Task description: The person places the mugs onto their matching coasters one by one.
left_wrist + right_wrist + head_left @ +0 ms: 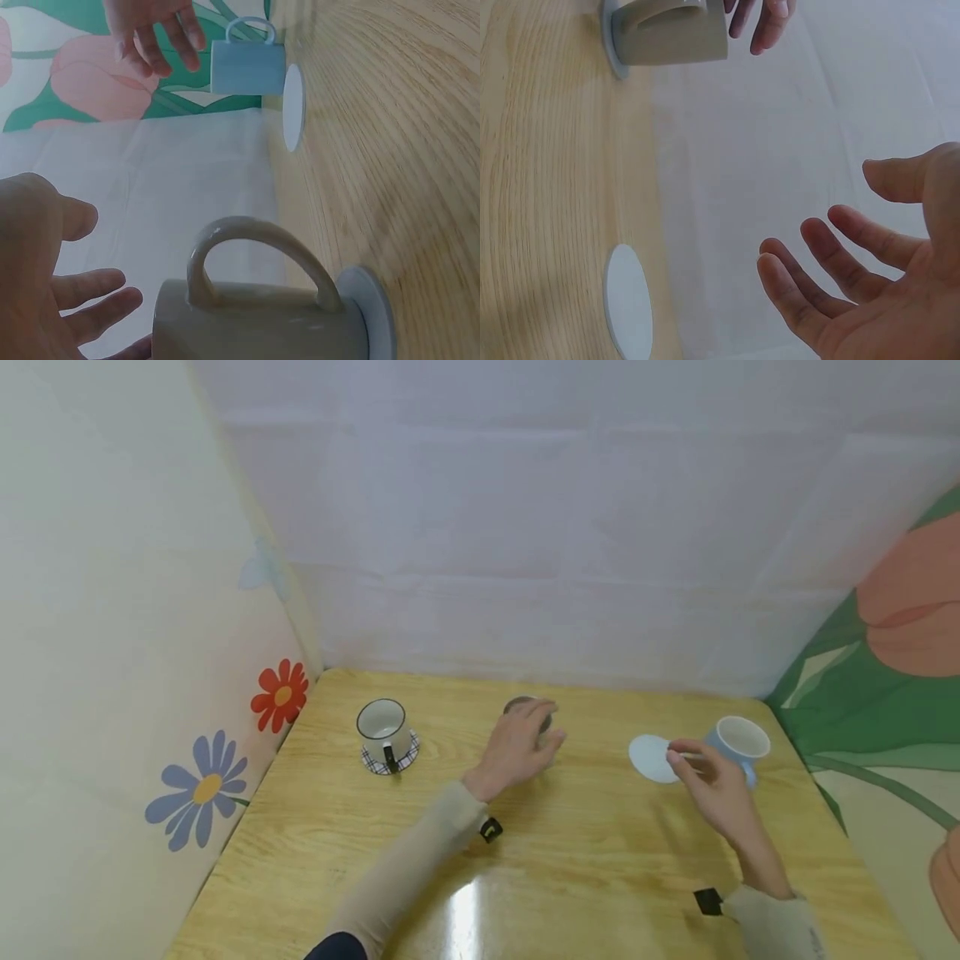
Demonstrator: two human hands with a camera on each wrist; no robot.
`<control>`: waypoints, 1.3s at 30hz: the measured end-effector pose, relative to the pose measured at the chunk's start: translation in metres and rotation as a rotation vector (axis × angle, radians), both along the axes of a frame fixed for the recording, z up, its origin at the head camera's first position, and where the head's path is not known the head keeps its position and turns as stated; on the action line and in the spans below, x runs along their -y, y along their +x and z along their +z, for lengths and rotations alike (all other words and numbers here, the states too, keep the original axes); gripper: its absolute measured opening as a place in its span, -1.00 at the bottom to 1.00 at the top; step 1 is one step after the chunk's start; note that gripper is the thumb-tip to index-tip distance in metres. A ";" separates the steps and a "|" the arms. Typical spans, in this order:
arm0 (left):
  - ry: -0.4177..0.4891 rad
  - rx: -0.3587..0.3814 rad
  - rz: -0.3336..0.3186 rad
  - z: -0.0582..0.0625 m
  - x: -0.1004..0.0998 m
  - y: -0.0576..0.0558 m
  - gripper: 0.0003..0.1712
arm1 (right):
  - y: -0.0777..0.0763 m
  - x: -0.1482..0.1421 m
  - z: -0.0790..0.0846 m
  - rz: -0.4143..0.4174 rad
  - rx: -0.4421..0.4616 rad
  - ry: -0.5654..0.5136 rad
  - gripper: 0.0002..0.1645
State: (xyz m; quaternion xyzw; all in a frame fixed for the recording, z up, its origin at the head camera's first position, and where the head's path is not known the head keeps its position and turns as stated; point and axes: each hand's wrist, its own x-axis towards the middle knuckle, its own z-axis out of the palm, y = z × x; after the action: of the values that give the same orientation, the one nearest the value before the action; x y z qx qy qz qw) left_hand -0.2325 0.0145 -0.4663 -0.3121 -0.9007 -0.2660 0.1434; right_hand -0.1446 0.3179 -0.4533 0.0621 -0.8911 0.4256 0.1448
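Observation:
My left hand point(517, 745) is over a grey-beige mug point(255, 322), fingers spread and holding nothing. That mug stands upright on a round grey coaster point(375, 307), and in the head view the hand covers most of it. Further right, my right hand point(716, 789) hovers above the table with its fingers loosely bent and nothing in them. Beside its fingertips lies a bare round white coaster point(648, 758). A light blue mug point(738, 739) stands just behind this hand, directly on the table, its handle partly hidden by the hand in the head view.
On the left, a white mug point(384, 727) with a black rim and black handle stands on a plaid coaster point(412, 753). The wooden table point(585, 860) meets a white cloth backdrop point(525, 527) at the back and flower-printed panels at both sides.

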 end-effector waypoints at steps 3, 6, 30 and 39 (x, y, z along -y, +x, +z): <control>0.004 0.020 0.008 0.002 -0.004 0.000 -0.43 | -0.003 -0.002 0.000 -0.010 -0.023 -0.007 -0.66; 0.021 0.085 -0.005 0.003 -0.008 0.002 -0.42 | -0.003 -0.006 -0.001 -0.026 -0.033 -0.008 -0.69; -0.026 0.141 -0.099 -0.007 -0.061 0.004 -0.41 | 0.002 -0.039 -0.008 -0.203 0.054 -0.078 -0.52; -0.070 0.142 -0.088 -0.009 -0.081 0.004 -0.42 | 0.004 -0.045 -0.005 -0.222 0.024 -0.087 -0.52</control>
State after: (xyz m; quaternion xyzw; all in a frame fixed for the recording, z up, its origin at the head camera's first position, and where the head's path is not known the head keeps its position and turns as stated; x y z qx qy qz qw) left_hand -0.2286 0.0953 -0.4756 -0.3365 -0.9028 -0.2619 0.0566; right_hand -0.1406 0.3625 -0.4587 -0.0486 -0.8748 0.4461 0.1828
